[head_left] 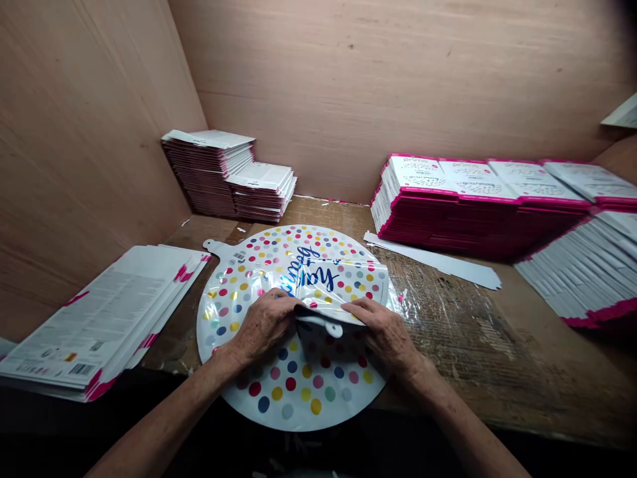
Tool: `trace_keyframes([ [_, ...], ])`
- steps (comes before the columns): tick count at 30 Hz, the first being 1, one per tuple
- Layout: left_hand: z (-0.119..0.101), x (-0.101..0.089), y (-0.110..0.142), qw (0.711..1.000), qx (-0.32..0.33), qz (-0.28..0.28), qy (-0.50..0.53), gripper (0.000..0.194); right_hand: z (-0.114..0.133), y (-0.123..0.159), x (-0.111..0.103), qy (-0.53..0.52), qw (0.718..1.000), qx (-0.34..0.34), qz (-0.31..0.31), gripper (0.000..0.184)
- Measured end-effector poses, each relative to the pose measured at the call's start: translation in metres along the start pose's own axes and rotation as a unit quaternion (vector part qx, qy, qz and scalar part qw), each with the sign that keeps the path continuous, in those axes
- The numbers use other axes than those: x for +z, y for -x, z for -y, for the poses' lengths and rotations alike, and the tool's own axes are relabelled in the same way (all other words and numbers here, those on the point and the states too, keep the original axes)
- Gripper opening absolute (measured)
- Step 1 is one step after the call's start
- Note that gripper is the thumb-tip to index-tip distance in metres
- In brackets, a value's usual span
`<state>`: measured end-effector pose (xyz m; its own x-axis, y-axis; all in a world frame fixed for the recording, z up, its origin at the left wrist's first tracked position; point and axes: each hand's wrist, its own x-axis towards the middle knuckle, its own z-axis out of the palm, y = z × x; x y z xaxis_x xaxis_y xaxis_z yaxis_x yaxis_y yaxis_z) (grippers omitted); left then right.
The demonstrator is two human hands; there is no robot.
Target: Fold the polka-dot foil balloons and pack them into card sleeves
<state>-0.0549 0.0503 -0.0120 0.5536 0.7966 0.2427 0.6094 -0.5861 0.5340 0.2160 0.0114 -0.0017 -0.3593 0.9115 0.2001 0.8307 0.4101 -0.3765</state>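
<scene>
Wood walls (348,79) and pink-edged card packs (472,199) ring the bench (462,338), where the left hand (261,325) and right hand (381,330) pinch the folded-over top of a dotted foil balloon (293,392) lying flat, its fold not yet pressed down.

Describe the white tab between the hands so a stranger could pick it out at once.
On the round polka-dot foil balloon, look between the left hand and right hand. The small white tab sits there on a folded-over flap, unlike the other tab, which sticks out flat from the balloon's far-left rim.
</scene>
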Motion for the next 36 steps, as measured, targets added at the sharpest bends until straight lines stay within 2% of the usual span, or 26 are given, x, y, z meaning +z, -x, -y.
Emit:
trace_keyframes([
  [2, -0.003, 0.004, -0.006, 0.998, -0.065, -0.019, -0.005, 0.033, -0.003, -0.004, 0.006, -0.015, 0.998, 0.057, -0.031, 0.028],
  [5, -0.010, 0.008, -0.017, 0.978, -0.202, -0.054, 0.015, 0.033, -0.010, -0.030, 0.009, -0.014, 0.988, 0.150, -0.037, 0.035],
  [8, -0.012, 0.008, -0.031, 0.948, -0.308, -0.063, 0.049, 0.041, -0.008, -0.055, 0.009, 0.063, 0.970, 0.235, -0.013, 0.041],
  [9, -0.010, 0.007, -0.036, 0.939, -0.336, -0.054, 0.050, 0.043, -0.004, -0.058, 0.009, 0.098, 0.965, 0.241, -0.019, 0.038],
  [11, -0.005, 0.005, -0.045, 0.923, -0.381, -0.028, 0.046, 0.041, 0.009, -0.060, 0.013, 0.159, 0.968, 0.184, -0.070, 0.038],
  [13, 0.002, 0.003, -0.053, 0.916, -0.400, -0.009, 0.042, 0.039, 0.028, -0.059, 0.021, 0.190, 0.974, 0.053, -0.115, 0.047],
  [15, 0.004, 0.001, -0.056, 0.916, -0.399, -0.004, 0.036, 0.037, 0.049, -0.062, 0.034, 0.207, 0.974, -0.033, -0.083, 0.042],
  [18, -0.003, -0.009, -0.051, 0.918, -0.396, 0.003, 0.018, 0.030, 0.071, -0.072, 0.052, 0.235, 0.971, -0.032, 0.003, 0.026],
  [20, -0.011, -0.018, -0.042, 0.927, -0.372, -0.038, -0.033, 0.029, 0.074, -0.070, 0.055, 0.239, 0.969, -0.059, 0.011, 0.027],
  [21, -0.015, -0.023, -0.037, 0.939, -0.329, -0.075, -0.063, 0.029, 0.072, -0.064, 0.052, 0.235, 0.968, -0.092, 0.005, 0.029],
  [23, -0.018, -0.028, -0.029, 0.976, -0.154, -0.121, -0.094, 0.026, 0.062, -0.044, 0.041, 0.213, 0.961, -0.174, 0.015, 0.034],
  [24, -0.017, -0.029, -0.027, 0.989, -0.043, -0.108, -0.091, 0.029, 0.055, -0.032, 0.034, 0.194, 0.957, -0.213, 0.030, 0.036],
  [25, -0.015, -0.028, -0.025, 0.993, 0.059, -0.067, -0.079, 0.036, 0.047, -0.020, 0.027, 0.172, 0.953, -0.247, 0.047, 0.036],
  [26, -0.011, -0.026, -0.024, 0.989, 0.132, -0.012, -0.072, 0.043, 0.039, -0.009, 0.021, 0.146, 0.948, -0.276, 0.065, 0.037],
  [27, -0.006, -0.023, -0.024, 0.982, 0.168, 0.043, -0.071, 0.048, 0.030, -0.001, 0.016, 0.117, 0.945, -0.294, 0.076, 0.037],
  [29, 0.003, -0.017, -0.023, 0.979, 0.155, 0.107, -0.076, 0.047, 0.013, 0.008, 0.013, 0.043, 0.955, -0.285, 0.069, 0.038],
  [31, 0.010, -0.013, -0.021, 0.986, 0.103, 0.117, -0.059, 0.037, 0.000, 0.004, 0.014, -0.050, 0.976, -0.209, 0.037, 0.035],
  [34, 0.008, -0.008, -0.017, 0.997, -0.003, 0.080, -0.005, 0.017, -0.007, -0.021, 0.020, -0.098, 0.994, -0.035, -0.029, 0.034],
  [36, 0.002, -0.005, -0.016, 0.992, -0.115, 0.023, 0.035, 0.022, -0.004, -0.044, 0.022, -0.048, 0.996, 0.071, -0.040, 0.040],
])
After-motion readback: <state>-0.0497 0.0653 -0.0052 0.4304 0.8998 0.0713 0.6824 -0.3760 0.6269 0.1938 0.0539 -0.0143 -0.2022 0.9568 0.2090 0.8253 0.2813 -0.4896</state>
